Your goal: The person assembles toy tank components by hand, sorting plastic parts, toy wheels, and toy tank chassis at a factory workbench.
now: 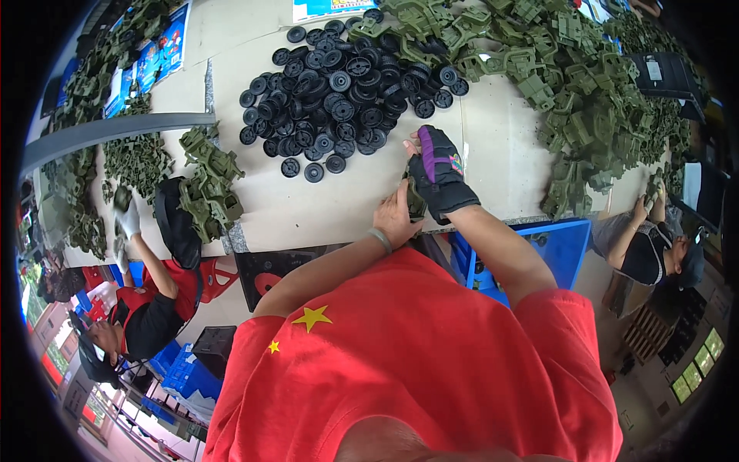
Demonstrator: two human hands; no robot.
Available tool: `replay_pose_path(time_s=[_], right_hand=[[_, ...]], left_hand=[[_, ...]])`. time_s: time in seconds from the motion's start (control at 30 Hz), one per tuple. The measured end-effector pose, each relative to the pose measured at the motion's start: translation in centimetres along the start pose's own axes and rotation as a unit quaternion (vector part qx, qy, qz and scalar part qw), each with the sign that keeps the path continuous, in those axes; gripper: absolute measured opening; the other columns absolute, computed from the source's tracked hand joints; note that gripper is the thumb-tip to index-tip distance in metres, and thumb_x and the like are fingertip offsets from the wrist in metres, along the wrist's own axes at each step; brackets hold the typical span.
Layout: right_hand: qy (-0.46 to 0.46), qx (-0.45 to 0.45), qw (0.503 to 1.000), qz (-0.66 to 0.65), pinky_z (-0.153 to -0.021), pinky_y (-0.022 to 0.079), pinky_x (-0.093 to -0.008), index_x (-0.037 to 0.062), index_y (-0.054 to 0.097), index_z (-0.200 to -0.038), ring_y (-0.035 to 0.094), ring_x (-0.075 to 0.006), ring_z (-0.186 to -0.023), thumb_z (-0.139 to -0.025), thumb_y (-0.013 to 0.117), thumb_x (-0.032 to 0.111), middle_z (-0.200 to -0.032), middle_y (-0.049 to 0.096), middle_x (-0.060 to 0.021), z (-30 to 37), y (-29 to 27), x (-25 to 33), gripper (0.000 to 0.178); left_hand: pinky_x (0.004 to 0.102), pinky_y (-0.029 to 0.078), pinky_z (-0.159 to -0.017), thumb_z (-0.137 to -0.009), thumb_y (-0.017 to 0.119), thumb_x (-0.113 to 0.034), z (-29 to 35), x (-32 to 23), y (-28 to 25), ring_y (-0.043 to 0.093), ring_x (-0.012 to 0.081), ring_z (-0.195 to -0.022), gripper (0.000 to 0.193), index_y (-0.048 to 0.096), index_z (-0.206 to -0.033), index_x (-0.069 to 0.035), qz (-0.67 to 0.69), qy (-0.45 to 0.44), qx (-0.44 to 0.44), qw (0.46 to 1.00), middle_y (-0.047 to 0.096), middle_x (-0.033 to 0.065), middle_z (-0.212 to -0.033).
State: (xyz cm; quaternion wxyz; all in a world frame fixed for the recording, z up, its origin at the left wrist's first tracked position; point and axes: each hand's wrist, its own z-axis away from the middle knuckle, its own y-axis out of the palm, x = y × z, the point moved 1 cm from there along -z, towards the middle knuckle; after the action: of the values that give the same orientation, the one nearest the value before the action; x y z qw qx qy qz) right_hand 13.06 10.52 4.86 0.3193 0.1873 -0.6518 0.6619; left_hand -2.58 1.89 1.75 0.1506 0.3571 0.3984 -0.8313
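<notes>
At the table's near edge, my left hand [396, 218] is closed around an olive-green plastic part [416, 202], which my fingers partly cover. Over the same part lies my right hand [440, 173], in a black and purple fingerless glove, its fingers curled and largely hidden from view. Just beyond both hands spreads a big heap of black toy wheels [339, 100]. A few loose wheels [313, 172] lie flat at the heap's near side.
Green plastic parts [570, 100] are piled at the right, with a smaller pile [209, 181] at the left. A grey bar [123, 131] crosses the left side. A blue bin [554, 250] stands below the table edge. Co-workers sit at left [150, 316] and right [643, 239].
</notes>
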Motion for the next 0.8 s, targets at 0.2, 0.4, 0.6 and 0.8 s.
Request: replay_pose_path(time_s=[0.2, 0.4, 0.6, 0.8], right_hand=[[-0.015, -0.113, 0.992, 0.052, -0.085, 0.051, -0.0494, 0.004, 0.062, -0.107, 0.063, -0.0408, -0.101, -0.083, 0.084, 0.029, -0.102, 0.067, -0.0197, -4.3, -2.4, 0.1, 0.041], [-0.048, -0.066, 0.99, 0.115, -0.083, 0.051, -0.0507, 0.0048, 0.063, -0.107, 0.065, -0.0407, -0.098, -0.082, 0.082, 0.023, -0.103, 0.069, -0.0189, -5.8, -0.8, -2.0, 0.035], [0.055, 0.036, 0.993, -0.098, -0.074, 0.054, -0.0426, 0.0001, 0.064, -0.102, 0.067, -0.0323, -0.082, -0.091, 0.069, 0.014, -0.089, 0.067, -0.0168, -2.5, -4.7, -6.4, 0.019], [0.002, 0.061, 0.997, 0.045, -0.082, 0.053, -0.0497, 0.0034, 0.067, -0.102, 0.067, -0.0423, -0.096, -0.086, 0.068, 0.017, -0.101, 0.07, -0.0237, 0.5, -7.1, -8.7, 0.021]], left_hand=[[0.0464, 0.046, -0.11, -0.08, 0.087, -0.036, 1.3, 0.0, 1.0, 0.054, 0.0371, -0.134, 0.114, 0.013, -0.16, -0.002, 0.068, -0.147, -0.097, 0.982, 0.051, 0.0254, -0.146], [0.044, 0.043, -0.113, -0.082, 0.085, -0.011, 0.8, 0.0, 1.9, 0.051, 0.0293, -0.131, 0.118, 0.0, -0.163, -0.005, 0.45, -0.087, -0.116, 0.881, 0.045, 0.0209, -0.146], [0.0575, 0.031, -0.121, -0.073, 0.074, 0.005, 2.1, -0.7, -5.9, 0.03, 0.041, -0.151, 0.108, 0.021, -0.165, -0.014, -0.032, 0.031, -0.201, 0.979, 0.028, 0.0204, -0.164], [0.0732, 0.019, -0.12, -0.082, 0.065, 0.0, -3.6, -2.9, -9.2, 0.013, 0.0398, -0.161, 0.067, 0.057, -0.146, -0.019, -0.408, 0.291, 0.044, 0.864, 0.02, 0.0127, -0.173]])
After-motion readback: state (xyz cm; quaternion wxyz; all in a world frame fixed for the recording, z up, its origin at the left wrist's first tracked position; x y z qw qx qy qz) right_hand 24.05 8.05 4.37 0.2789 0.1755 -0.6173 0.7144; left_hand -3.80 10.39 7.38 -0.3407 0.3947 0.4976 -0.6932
